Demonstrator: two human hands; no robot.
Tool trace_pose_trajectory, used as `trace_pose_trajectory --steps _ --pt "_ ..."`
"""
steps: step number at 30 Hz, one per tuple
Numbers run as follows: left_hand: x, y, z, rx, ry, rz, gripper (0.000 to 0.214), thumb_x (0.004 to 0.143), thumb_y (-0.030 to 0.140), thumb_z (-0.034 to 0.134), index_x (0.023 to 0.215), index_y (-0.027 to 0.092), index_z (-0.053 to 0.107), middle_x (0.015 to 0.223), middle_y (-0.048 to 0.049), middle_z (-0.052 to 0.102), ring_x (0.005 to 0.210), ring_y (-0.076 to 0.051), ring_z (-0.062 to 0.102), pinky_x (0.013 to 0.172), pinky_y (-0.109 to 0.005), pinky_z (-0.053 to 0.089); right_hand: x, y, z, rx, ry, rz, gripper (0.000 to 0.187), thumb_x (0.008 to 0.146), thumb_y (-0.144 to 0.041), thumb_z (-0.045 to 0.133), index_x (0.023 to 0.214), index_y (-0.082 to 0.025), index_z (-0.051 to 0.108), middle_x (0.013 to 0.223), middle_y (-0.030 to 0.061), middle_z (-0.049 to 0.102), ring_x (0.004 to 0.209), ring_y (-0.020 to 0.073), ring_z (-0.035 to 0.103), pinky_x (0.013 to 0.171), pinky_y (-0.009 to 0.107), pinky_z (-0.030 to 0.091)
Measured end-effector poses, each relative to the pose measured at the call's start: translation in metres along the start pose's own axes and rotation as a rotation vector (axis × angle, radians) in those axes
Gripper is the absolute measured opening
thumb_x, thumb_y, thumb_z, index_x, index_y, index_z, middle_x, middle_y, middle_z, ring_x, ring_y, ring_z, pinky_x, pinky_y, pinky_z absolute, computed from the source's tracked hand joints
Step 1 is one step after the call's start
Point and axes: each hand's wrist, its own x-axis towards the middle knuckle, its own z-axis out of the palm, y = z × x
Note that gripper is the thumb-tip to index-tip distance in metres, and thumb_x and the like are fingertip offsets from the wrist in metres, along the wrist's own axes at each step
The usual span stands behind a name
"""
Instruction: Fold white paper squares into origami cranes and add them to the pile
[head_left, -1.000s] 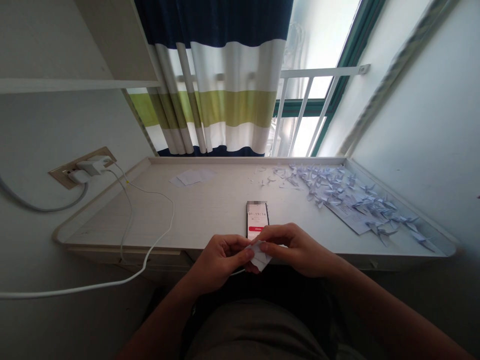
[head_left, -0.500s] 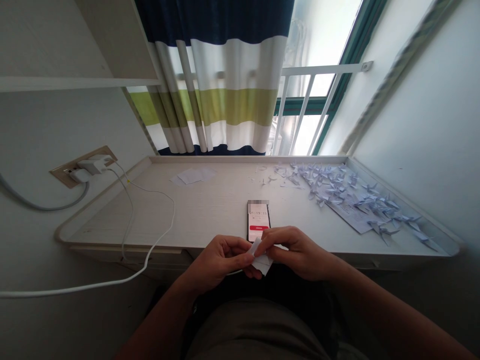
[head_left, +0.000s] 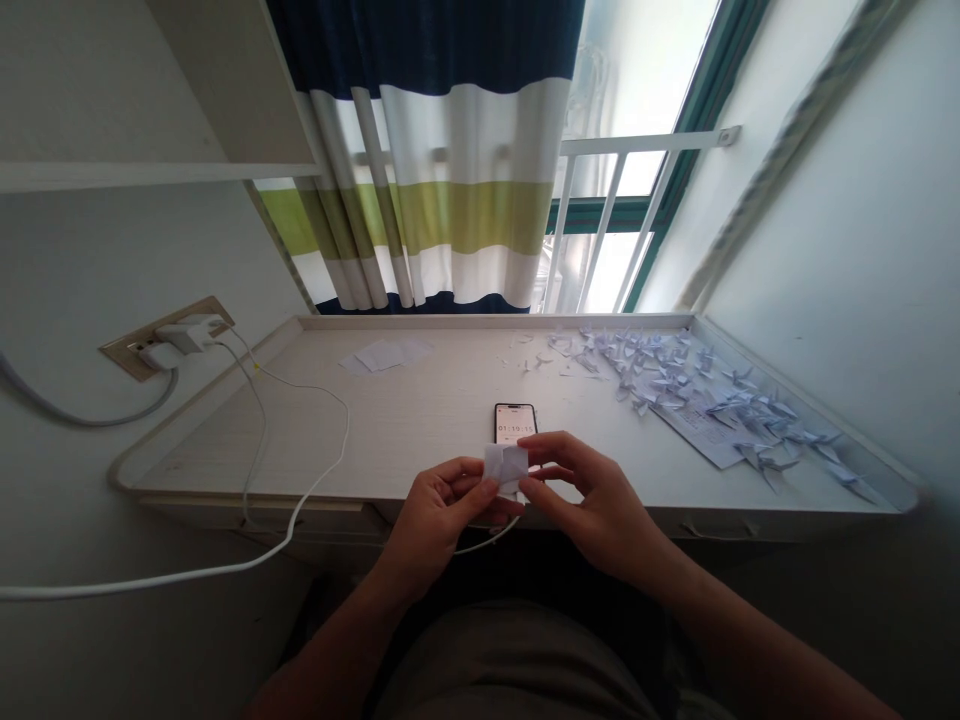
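1. White folded paper point(head_left: 504, 468) is held in the air in the lower middle of the frame, above the near edge of the tabletop point(head_left: 247, 450) and overlapping the lower end of a black smartphone point(head_left: 515, 422) in this view.
2. The left hand point(head_left: 442, 525) is curled, and the paper is pinched at its left side between the thumb and fingers.
3. The right hand point(head_left: 592, 495) is half open, with its thumb and fingertips brought to the paper's right edge; whether the paper is gripped there cannot be told.
4. The paper is judged to be very light, thin and soft, so it is likely to crease or bend under little force. A gentle fingertip hold is best taken along its folded edges, where the layers should be a little stiffer.
5. Small paper cranes point(head_left: 697, 385) are scattered across the tabletop at the upper right, many resting on a printed sheet point(head_left: 701, 435). Paper scraps point(head_left: 562, 345) lie to their left, and loose paper squares point(head_left: 382, 353) are placed further left. A white cable point(head_left: 347, 420) runs from a charger point(head_left: 187, 335) at the wall socket on the left.
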Motion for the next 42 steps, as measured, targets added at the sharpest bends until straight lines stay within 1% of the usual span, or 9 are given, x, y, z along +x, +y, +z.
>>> trace_pose_trajectory --steps 3,5,11,19,25,29,34,38,42 --pt "-0.001 -0.006 0.008 -0.028 0.009 0.004 0.035 0.086 0.042 0.079 0.106 0.013 0.074 0.093 -0.0102 0.08 0.083 -0.022 0.077 0.078 -0.032 0.061 -0.004 0.008 0.009 0.027 0.115 -0.056 0.022 0.087 -0.028 0.074 0.108 -0.023 0.069 0.105 0.0053 0.074 0.092 0.0197 0.071 0.083 0.036 0.061" --pt "-0.002 -0.009 0.013 -0.02 -0.018 -0.001 0.037 0.085 0.042 0.079 0.108 0.013 0.075 0.096 -0.0108 0.08 0.087 -0.023 0.077 0.079 -0.032 0.061 -0.005 0.013 0.012 0.037 0.148 -0.07 0.016 0.088 -0.029 0.073 0.103 -0.022 0.07 0.097 0.0045 0.074 0.087 0.0189 0.071 0.082 0.036 0.06" --pt "-0.006 -0.013 0.014 0.089 0.013 0.037 0.037 0.081 0.045 0.081 0.103 0.015 0.08 0.087 -0.0086 0.08 0.076 -0.021 0.074 0.075 -0.033 0.059 -0.003 0.017 0.012 0.042 0.056 -0.045 0.013 0.088 -0.03 0.074 0.098 -0.022 0.073 0.086 0.0029 0.074 0.081 0.0177 0.069 0.077 0.033 0.057" --pt "-0.008 -0.01 0.01 0.217 -0.035 0.111 0.037 0.089 0.05 0.071 0.095 0.015 0.081 0.086 -0.0086 0.08 0.079 -0.022 0.073 0.077 -0.032 0.057 0.002 0.008 0.012 0.016 0.082 0.02 0.022 0.081 -0.036 0.081 0.082 -0.02 0.064 0.078 0.002 0.071 0.07 0.0163 0.064 0.066 0.031 0.054" --pt "-0.008 -0.007 0.005 0.22 -0.088 0.068 0.04 0.093 0.051 0.067 0.102 0.014 0.08 0.09 -0.0105 0.08 0.08 -0.023 0.074 0.077 -0.033 0.058 0.006 0.005 0.016 -0.051 0.116 0.06 0.024 0.078 -0.029 0.081 0.095 -0.021 0.066 0.066 -0.0037 0.063 0.061 0.0133 0.059 0.06 0.027 0.049" --pt "-0.008 -0.008 0.007 0.176 -0.046 0.069 0.041 0.091 0.051 0.069 0.101 0.013 0.079 0.088 -0.0118 0.08 0.078 -0.023 0.075 0.074 -0.033 0.059 0.005 0.004 0.02 -0.022 0.091 0.042 0.017 0.082 -0.03 0.076 0.094 -0.021 0.067 0.067 -0.0025 0.065 0.061 0.0132 0.06 0.061 0.027 0.05" --pt "-0.008 -0.009 0.009 0.127 0.032 0.059 0.043 0.091 0.051 0.069 0.105 0.011 0.077 0.085 -0.0115 0.08 0.075 -0.022 0.075 0.074 -0.032 0.06 0.003 0.004 0.019 0.04 0.117 0.002 0.015 0.091 -0.032 0.067 0.1 -0.021 0.07 0.078 0.0019 0.07 0.073 0.0167 0.066 0.069 0.03 0.056" --pt "-0.009 -0.011 0.011 0.112 0.068 0.082 0.042 0.094 0.05 0.066 0.106 0.011 0.077 0.078 -0.0085 0.078 0.069 -0.019 0.072 0.073 -0.03 0.058 0.0 -0.001 0.018 -0.004 0.114 -0.118 0.008 0.092 -0.026 0.064 0.095 -0.022 0.071 0.092 0.005 0.072 0.088 0.0199 0.068 0.081 0.035 0.057" --pt "-0.01 -0.013 0.016 0.168 0.097 0.137 0.042 0.092 0.051 0.068 0.099 0.011 0.077 0.078 -0.0076 0.077 0.069 -0.019 0.071 0.067 -0.027 0.055 0.0 -0.007 0.017 -0.108 0.046 -0.206 0.009 0.088 -0.021 0.069 0.096 -0.022 0.074 0.099 0.0067 0.071 0.093 0.0213 0.067 0.084 0.036 0.056"
